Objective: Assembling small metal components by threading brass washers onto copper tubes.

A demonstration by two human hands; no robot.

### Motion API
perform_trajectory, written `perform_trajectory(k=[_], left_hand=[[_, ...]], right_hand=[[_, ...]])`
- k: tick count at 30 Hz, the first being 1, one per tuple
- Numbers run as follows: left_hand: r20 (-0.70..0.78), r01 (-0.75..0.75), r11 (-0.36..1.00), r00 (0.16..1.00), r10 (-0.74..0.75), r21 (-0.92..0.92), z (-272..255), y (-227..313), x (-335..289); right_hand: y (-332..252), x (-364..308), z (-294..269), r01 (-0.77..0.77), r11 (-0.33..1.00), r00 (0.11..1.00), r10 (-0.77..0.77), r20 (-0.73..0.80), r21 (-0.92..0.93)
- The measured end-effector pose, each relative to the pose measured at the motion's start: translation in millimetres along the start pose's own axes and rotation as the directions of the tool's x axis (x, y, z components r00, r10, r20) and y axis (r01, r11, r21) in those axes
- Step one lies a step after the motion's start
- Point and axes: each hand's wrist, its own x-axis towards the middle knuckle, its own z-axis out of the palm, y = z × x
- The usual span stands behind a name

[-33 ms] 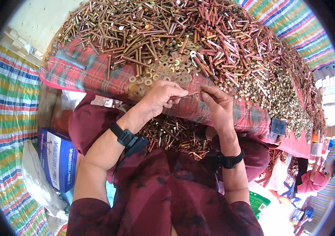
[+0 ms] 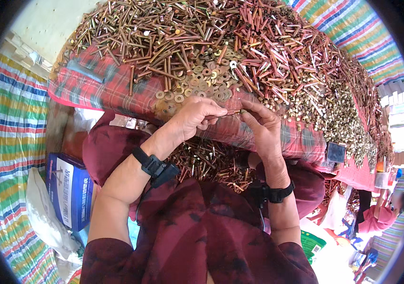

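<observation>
My left hand [image 2: 193,116] is closed in a pinch on a thin copper-coloured bolt [image 2: 233,112], which points to the right. At its right end are the thumb and forefinger of my right hand [image 2: 265,127], curled close round the tip. Something small and dark shows between those fingertips, too small to name. Both hands hover over the near edge of a red plaid cloth [image 2: 301,137]. Just beyond them lie flat brass washers [image 2: 202,86], with a heap of long bolts [image 2: 149,40] behind and small brass nuts [image 2: 327,102] to the right.
Reddish metal rods [image 2: 282,57] are heaped at the far right. More metal pieces [image 2: 206,163] lie below the cloth, between my knees. A small dark box [image 2: 335,152] sits on the right edge. On the left stands a blue carton [image 2: 70,191]. Another person [image 2: 379,215] is at far right.
My right thumb and forefinger have come slightly nearer the bolt, and more of its right end shows. My left hand stays in place.
</observation>
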Motion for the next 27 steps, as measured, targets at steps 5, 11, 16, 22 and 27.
perform_trajectory(k=[5, 11, 16, 22, 27], left_hand=[[0.041, 0.034, 0.999, 0.999, -0.034, 0.002, -5, 2, 0], [0.087, -0.176, 0.959, 0.983, 0.160, 0.221, -4, 6, -3], [0.117, -0.239, 0.932, 0.970, 0.214, 0.274, -6, 5, -4], [0.150, -0.354, 0.836, 0.935, 0.321, 0.419, -8, 5, -2], [0.073, -0.214, 0.923, 0.977, 0.202, 0.319, -8, 10, -7]], right_hand=[[4, -1, 3, 0.054, 0.996, 0.998, -0.052, 0.029, -0.075], [0, -3, 6, -0.002, 0.984, 0.998, 0.012, 0.056, -0.178], [-6, -2, 11, -0.006, 0.956, 0.998, 0.023, 0.054, -0.294], [-11, -4, 14, -0.223, 0.975, 0.973, 0.224, 0.050, -0.016], [-9, -7, 20, 0.004, 0.966, 0.999, 0.008, 0.044, -0.257]])
